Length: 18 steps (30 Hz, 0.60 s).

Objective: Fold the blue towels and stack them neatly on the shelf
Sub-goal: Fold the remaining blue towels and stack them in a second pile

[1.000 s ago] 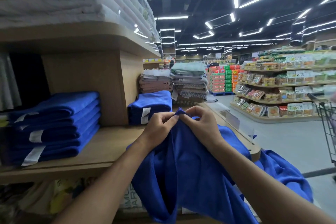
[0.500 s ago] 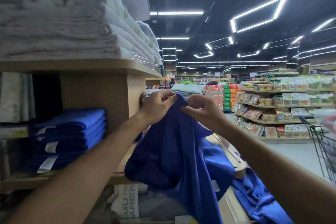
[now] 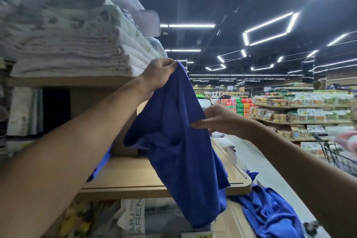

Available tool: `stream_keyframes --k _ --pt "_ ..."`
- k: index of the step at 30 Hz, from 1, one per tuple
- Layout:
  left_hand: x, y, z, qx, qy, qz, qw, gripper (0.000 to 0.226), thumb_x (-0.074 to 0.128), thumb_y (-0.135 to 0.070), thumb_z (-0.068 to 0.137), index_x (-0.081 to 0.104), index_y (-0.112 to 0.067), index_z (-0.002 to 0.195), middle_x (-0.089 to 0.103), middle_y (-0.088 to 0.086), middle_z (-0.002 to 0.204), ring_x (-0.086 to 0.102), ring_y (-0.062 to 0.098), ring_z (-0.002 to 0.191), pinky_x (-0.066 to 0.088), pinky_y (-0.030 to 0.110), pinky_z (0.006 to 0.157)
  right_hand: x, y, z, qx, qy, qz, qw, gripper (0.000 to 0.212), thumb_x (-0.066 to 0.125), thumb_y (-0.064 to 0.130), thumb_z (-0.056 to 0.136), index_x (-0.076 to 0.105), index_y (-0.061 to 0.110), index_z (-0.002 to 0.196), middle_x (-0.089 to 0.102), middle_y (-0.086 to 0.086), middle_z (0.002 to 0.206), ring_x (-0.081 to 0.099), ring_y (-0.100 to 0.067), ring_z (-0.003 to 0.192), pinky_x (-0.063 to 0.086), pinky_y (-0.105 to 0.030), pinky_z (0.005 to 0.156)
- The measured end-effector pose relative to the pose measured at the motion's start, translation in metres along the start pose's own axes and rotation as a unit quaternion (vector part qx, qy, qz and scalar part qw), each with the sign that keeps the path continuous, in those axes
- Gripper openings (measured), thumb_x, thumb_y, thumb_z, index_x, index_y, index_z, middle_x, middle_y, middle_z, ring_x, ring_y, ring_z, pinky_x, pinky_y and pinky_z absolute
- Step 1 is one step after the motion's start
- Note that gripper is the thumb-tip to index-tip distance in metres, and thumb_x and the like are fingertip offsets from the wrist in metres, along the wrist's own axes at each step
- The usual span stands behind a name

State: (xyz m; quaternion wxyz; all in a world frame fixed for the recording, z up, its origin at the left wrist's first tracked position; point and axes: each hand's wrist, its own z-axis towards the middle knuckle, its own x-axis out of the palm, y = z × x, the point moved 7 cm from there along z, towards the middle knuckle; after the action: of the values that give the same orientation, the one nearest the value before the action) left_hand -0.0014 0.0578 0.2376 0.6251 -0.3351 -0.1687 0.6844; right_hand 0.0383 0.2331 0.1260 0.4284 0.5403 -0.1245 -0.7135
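Observation:
A blue towel [image 3: 181, 152] hangs in the air in front of the wooden shelf [image 3: 135, 183]. My left hand [image 3: 159, 75] is raised high and pinches its top corner. Lower and to the right, my right hand [image 3: 218, 120] pinches the towel's edge between thumb and fingers. The cloth droops in loose folds past the shelf's front edge. More crumpled blue towels [image 3: 270, 212] lie in a heap at the lower right. A sliver of the folded blue stack [image 3: 99, 168] shows on the shelf behind my left forearm; the rest of it is hidden.
Pale folded linens [image 3: 73, 48] are piled on the upper shelf. A wooden divider [image 3: 123, 114] stands behind the towel. Packaged goods [image 3: 133, 216] sit under the shelf. To the right run an open aisle, a shopping cart [image 3: 338, 154] and food shelves [image 3: 305, 108].
My left hand rose with the towel's corner. My right hand left that corner and slid down the edge, so the two hands have come apart. The view tilted upward.

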Motion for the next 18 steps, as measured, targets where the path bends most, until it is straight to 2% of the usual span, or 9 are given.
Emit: stream_keyframes --k 3,6,8,11,14,16,18 --pt "-0.01 -0.003 0.004 0.004 -0.016 0.006 1.0 0.018 0.06 -0.028 0.1 0.072 -0.02 0.089 0.073 0.0 0.086 0.065 0.012 0.078 0.052 0.028 0.071 0.006 -0.009 -0.009 0.022 0.049 -0.029 0.998 0.033 0.075 0.031 0.09 0.076 0.004 0.109 0.075 -0.014 0.114 0.071 -0.029 0.108 0.058 -0.046 0.093" --pt "-0.025 -0.007 0.005 0.009 -0.048 0.007 0.999 0.022 0.06 -0.028 0.1 0.072 -0.025 0.082 0.072 -0.01 0.076 0.064 0.002 0.067 0.05 0.018 0.061 0.021 -0.023 -0.024 0.042 0.125 -0.034 0.991 0.027 0.071 0.033 0.094 0.077 0.012 0.109 0.076 -0.005 0.114 0.071 -0.021 0.108 0.06 -0.037 0.092" --pt "-0.032 -0.008 0.005 0.011 -0.054 0.019 0.998 0.021 0.06 -0.028 0.1 0.072 -0.027 0.082 0.072 -0.011 0.079 0.064 0.003 0.072 0.05 0.017 0.063 0.027 -0.029 -0.033 0.041 0.143 -0.005 0.989 0.024 0.07 0.033 0.095 0.078 0.013 0.107 0.078 -0.001 0.111 0.072 -0.016 0.103 0.059 -0.036 0.093" --pt "-0.04 -0.006 0.001 0.014 -0.058 0.034 0.998 0.021 0.061 -0.03 0.099 0.072 -0.028 0.081 0.072 -0.013 0.079 0.064 0.003 0.074 0.05 0.017 0.065 0.024 -0.032 -0.039 0.014 0.122 0.039 0.992 0.022 0.074 0.026 0.093 0.077 0.01 0.108 0.077 -0.005 0.109 0.072 -0.02 0.099 0.055 -0.041 0.092" --pt "-0.052 -0.004 -0.003 0.024 -0.071 0.029 0.997 0.022 0.061 -0.028 0.099 0.072 -0.027 0.08 0.072 -0.011 0.078 0.064 0.003 0.071 0.05 0.017 0.063 0.008 -0.029 -0.038 -0.019 0.035 0.068 0.997 0.017 0.075 0.01 0.09 0.077 0.016 0.105 0.078 -0.005 0.106 0.075 -0.025 0.098 0.059 -0.042 0.088" --pt "-0.062 -0.002 -0.005 0.031 -0.081 0.025 0.996 0.019 0.06 -0.025 0.1 0.071 -0.025 0.084 0.071 -0.008 0.082 0.064 0.003 0.071 0.051 0.016 0.063 -0.002 -0.021 -0.038 -0.056 -0.006 0.068 0.996 0.021 0.074 0.004 0.089 0.075 0.015 0.107 0.076 0.0 0.104 0.073 -0.022 0.099 0.061 -0.035 0.08" --pt "-0.067 0.0 -0.007 0.038 -0.085 0.023 0.995 0.018 0.059 -0.023 0.101 0.07 -0.024 0.085 0.07 -0.008 0.08 0.063 0.0 0.065 0.049 0.014 0.059 -0.008 -0.012 -0.04 -0.077 -0.006 0.051 0.996 0.021 0.078 0.013 0.088 0.074 0.022 0.106 0.074 0.009 0.102 0.071 -0.013 0.099 0.058 -0.025 0.072"
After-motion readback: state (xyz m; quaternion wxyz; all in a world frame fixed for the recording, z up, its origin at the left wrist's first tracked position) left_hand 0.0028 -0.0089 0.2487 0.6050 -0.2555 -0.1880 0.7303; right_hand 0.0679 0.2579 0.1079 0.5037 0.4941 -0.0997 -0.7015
